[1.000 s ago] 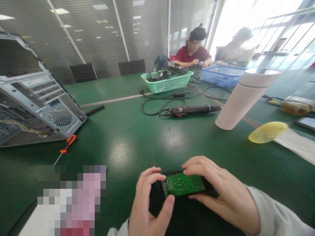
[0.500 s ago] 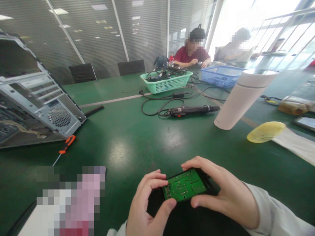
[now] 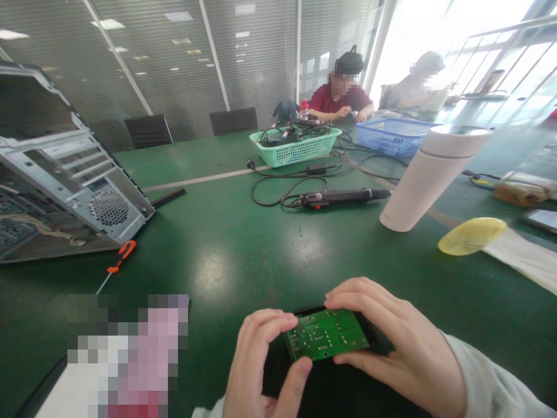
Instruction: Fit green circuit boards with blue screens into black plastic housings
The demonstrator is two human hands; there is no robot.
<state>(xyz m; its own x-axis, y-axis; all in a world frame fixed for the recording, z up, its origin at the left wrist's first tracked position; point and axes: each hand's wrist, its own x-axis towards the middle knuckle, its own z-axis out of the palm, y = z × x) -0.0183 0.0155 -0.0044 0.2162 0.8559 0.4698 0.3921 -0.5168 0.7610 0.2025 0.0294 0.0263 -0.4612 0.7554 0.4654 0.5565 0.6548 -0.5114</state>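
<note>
A small green board (image 3: 326,341) sits low in the middle of the view, held just above the counter (image 3: 226,244) with its solder side up: pale traces and rows of tiny silver dots on flat green. It sits in a black shell whose edges show along the top and right. The left hand (image 3: 261,366) pinches the board's left end, thumb under the near corner, fingers (image 3: 265,322) curled over the far edge. The right hand (image 3: 391,342) cups the right end, fingers grasping over the top edge.

The underside of the board and most of the shell are hidden by the hands. A blurred patch (image 3: 126,354) covers whatever lies at lower left. Both wrists run out of the bottom edge.

The counter is glossy dark green. On it lie an open PC case (image 3: 65,186), an orange screwdriver (image 3: 117,264), a corded driver (image 3: 339,197), a white cup (image 3: 430,174), a green basket (image 3: 296,145) and a blue basket (image 3: 394,136). Two people sit at the far end, before blinds and bright windows.
</note>
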